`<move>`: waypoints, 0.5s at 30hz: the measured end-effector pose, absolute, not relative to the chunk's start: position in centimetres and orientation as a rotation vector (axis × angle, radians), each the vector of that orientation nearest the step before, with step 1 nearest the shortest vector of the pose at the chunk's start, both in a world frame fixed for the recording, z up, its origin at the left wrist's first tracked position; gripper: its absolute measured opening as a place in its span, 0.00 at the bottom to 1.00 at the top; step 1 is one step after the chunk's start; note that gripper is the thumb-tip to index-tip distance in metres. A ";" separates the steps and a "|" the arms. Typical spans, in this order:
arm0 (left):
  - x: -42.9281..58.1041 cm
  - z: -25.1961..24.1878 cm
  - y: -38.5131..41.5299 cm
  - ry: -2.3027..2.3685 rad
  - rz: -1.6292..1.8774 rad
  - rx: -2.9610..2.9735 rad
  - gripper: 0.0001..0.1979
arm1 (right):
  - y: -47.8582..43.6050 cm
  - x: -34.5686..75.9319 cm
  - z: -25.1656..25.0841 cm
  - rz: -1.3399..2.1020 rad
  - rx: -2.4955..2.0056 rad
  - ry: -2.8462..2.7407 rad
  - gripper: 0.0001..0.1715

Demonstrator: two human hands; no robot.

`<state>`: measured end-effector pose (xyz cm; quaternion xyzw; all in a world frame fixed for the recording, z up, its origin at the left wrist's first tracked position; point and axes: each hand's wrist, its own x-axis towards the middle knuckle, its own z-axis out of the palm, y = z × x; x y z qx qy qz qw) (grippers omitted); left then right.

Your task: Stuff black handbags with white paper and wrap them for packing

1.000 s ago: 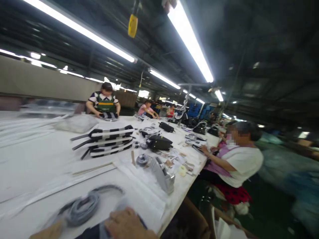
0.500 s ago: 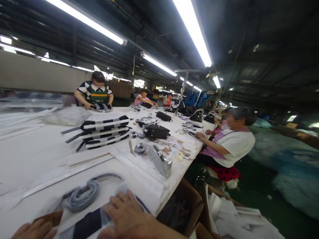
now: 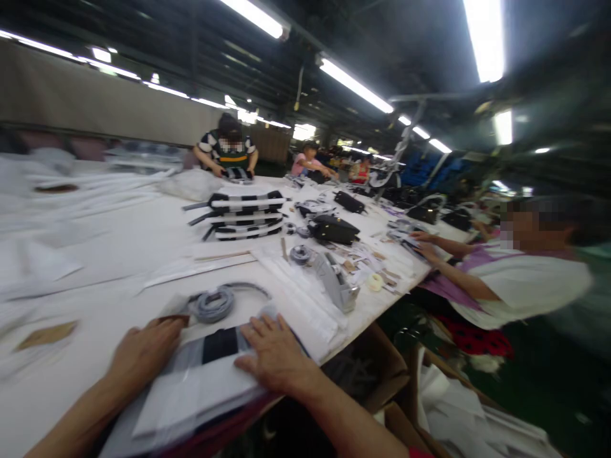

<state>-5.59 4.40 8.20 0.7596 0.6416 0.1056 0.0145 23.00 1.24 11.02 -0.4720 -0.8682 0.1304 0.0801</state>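
Flat on the near table edge lies a dark bag (image 3: 220, 345) partly covered by clear plastic and a white sheet (image 3: 195, 389). My right hand (image 3: 274, 350) presses on its right side, palm down with fingers spread. Against the left side of the bag rests my left hand (image 3: 150, 346), its fingers loosely bent and their tips partly hidden. A brown piece (image 3: 172, 319) shows just beyond these fingertips; whether they touch it I cannot tell. Just past both hands sits a coiled grey wrapped strap (image 3: 214, 305), one end trailing right.
Striped black-and-white wrapped items (image 3: 245, 216) are stacked mid-table. A metal tape dispenser (image 3: 337, 283), a tape roll (image 3: 375, 282) and black bags (image 3: 334, 229) stand farther right. Cardboard boxes (image 3: 382, 356) are below the edge. A co-worker (image 3: 520, 280) sits at right; others work across the table.
The view has swung left and tilted down, so my forearms and more of the covered bag now show. My right hand stays spread on the bag, my left hand at its left side.
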 end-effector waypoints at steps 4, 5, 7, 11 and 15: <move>-2.9 12.4 2.8 1.942 0.383 2.237 0.14 | 1.3 23.6 9.1 0.208 -1.357 -2.616 0.31; -3.1 12.7 2.8 1.979 0.402 2.185 0.14 | 1.6 23.8 8.5 0.159 -1.299 -2.597 0.29; -4.4 12.4 2.2 2.053 0.479 2.073 0.15 | 2.0 24.1 7.7 0.123 -1.150 -2.521 0.26; -8.0 11.5 -1.4 2.163 0.671 1.825 0.18 | 1.1 26.1 9.8 0.322 -1.132 -2.170 0.27; -10.4 10.6 -5.8 2.076 0.771 1.497 0.22 | -1.0 30.9 13.0 0.569 -1.681 -1.687 0.30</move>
